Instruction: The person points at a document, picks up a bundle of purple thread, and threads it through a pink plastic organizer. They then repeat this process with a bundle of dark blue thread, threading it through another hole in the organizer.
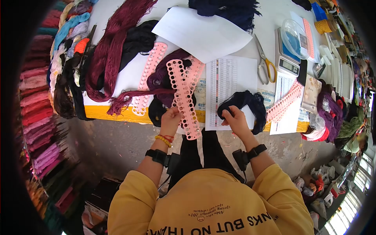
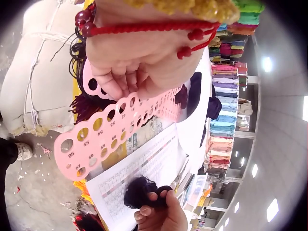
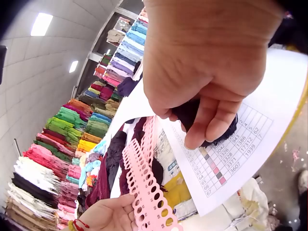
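Observation:
My left hand point(image 1: 171, 120) grips the edge of a long pink thread card point(image 1: 182, 98), punched with numbered holes along both sides. Its lower end hangs past the table's front edge. Between the thumb and fingers of my right hand point(image 1: 236, 120) is a dark navy skein of thread point(image 1: 250, 102), whose loop trails right across a printed number chart point(image 1: 221, 78). In the right wrist view, that hand covers part of the skein. Behind the held card lie another pink card point(image 1: 196, 69) and dark purple thread point(image 1: 159, 74), partly hidden.
Maroon thread point(image 1: 102, 58) and a pink card point(image 1: 156, 56) lie at left. A blank white sheet point(image 1: 199, 33) covers part of the table's back. To the right are scissors point(image 1: 266, 64), a digital scale point(image 1: 288, 65) and more pink cards point(image 1: 285, 102).

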`<state>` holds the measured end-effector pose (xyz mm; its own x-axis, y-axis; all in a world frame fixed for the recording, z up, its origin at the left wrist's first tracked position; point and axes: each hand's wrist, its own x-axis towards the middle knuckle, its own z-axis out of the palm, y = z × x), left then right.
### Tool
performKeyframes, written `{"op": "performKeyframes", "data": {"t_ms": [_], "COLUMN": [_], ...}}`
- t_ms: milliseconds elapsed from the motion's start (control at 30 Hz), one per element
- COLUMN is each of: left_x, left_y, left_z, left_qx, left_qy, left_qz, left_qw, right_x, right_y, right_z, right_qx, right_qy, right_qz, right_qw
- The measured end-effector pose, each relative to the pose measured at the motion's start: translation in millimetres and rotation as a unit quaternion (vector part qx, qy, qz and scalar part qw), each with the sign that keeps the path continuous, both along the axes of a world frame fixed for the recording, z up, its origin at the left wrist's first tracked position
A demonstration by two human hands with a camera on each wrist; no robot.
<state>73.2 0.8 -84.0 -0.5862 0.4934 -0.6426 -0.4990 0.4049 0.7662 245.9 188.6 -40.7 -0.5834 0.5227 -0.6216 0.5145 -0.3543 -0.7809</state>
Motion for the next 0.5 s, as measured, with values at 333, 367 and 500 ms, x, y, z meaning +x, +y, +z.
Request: {"op": "performKeyframes", "data": {"t_ms": [333,367,500], "left_x": [0,0,-1], "left_y": [3,2,3], "left_z": [6,5,7], "left_qx": [-0.026,-0.024,-0.024], "left_qy": [0.022,0.021,0.015], "left_qz": [-0.017,-0.017,-0.016], "left_qw": [0.999,0.999,0.999], "right_x": [22,24,32], "right_y": [18,19,28], "right_z": [9,9,17], "right_qx": [-0.111,-0.123,-0.045], "right_qy": [0.019,0.024,-0.012], "right_qz": [-0.088,-0.094,-0.097], "right_qw": [0.99,0.988,0.994]}}
